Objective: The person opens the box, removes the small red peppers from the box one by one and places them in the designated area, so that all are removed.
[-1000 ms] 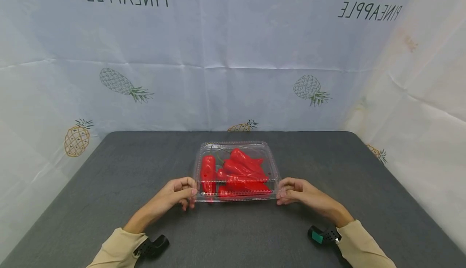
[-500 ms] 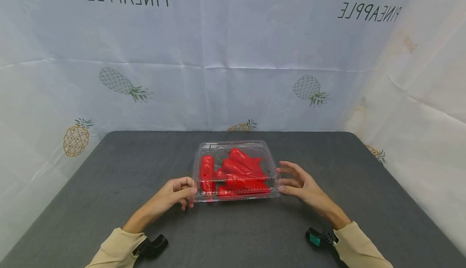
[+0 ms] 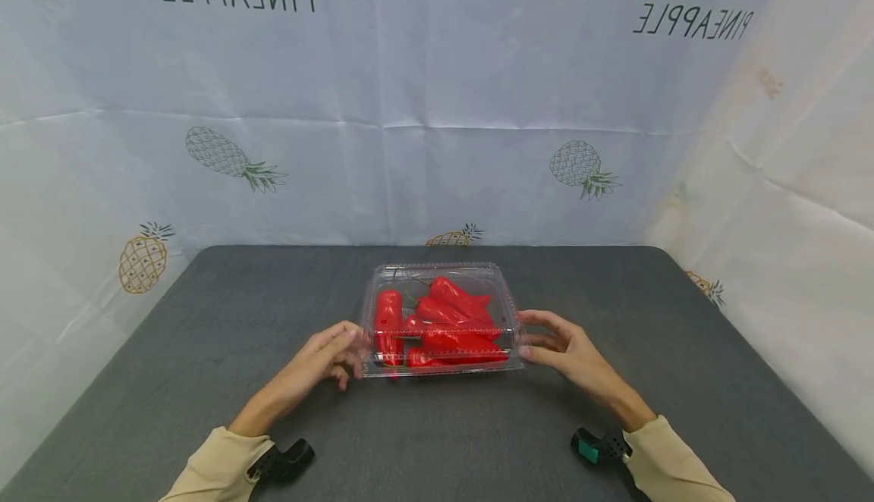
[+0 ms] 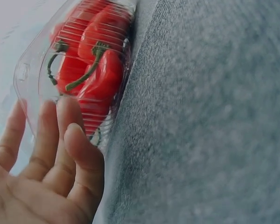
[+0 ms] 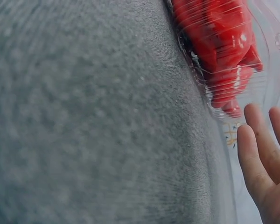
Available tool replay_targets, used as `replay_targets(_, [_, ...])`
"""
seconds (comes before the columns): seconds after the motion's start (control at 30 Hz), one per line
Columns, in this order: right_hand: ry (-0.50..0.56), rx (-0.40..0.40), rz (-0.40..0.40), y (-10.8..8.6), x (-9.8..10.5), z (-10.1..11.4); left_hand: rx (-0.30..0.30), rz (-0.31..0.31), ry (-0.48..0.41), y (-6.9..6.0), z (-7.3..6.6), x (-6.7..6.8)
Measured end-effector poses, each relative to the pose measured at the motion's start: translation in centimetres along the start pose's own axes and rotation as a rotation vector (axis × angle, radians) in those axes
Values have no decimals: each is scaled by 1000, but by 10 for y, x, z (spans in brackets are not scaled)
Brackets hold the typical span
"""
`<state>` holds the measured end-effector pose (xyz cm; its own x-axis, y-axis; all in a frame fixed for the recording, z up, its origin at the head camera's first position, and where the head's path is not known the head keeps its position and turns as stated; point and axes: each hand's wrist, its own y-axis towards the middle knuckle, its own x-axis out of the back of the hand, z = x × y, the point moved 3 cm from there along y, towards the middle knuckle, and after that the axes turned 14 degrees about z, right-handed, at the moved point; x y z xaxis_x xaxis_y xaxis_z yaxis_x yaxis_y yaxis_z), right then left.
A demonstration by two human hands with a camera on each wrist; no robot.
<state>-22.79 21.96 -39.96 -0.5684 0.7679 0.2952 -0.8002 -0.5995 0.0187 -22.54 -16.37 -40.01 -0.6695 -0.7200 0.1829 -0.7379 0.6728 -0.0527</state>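
Note:
A clear plastic clamshell box (image 3: 478,369) stands on the table with its lid down. Several red peppers (image 3: 451,341) lie inside it; green stems show through the wall in the left wrist view. My left hand (image 3: 321,362) is at the box's left side, slightly blurred. In the left wrist view its fingers (image 4: 47,126) are fairly straight and reach the clear rim (image 4: 25,74). On the right side my right hand (image 3: 567,350) has its fingers spread and extended. The right wrist view shows fingertips (image 5: 250,112) close to the box wall; whether they touch is unclear.
The dark grey table (image 3: 437,441) extends round the box on all sides. Behind it hangs a pale curtain (image 3: 423,168) with pineapple prints. Black bands (image 3: 281,462) are worn on both wrists.
My right hand has let go of the box's front right corner and moved back along its side, fingers spreading. The left fingers have loosened at the left edge. The box has shifted slightly.

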Motion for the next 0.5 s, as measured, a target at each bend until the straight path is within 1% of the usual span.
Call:
replay_targets(0.07, [-10, -9, -14, 1, -1, 0, 12, -38, -13, 0, 0, 1])
replay_targets(0.13, [-24, -9, -29, 2, -2, -1, 14, -70, -8, 0, 2, 1])
replay_targets(0.27, [-32, 4, -52, 2, -3, -2, -1, -102, 57, 0, 3, 0])
replay_targets(0.4, [-29, 22, -73, 2, -4, -2, 0, -79, 103, 1, 3, -4])
replay_targets(0.5, [-34, 25, -93, 2, -4, -1, 23, -49, 107, 3, 4, -7])
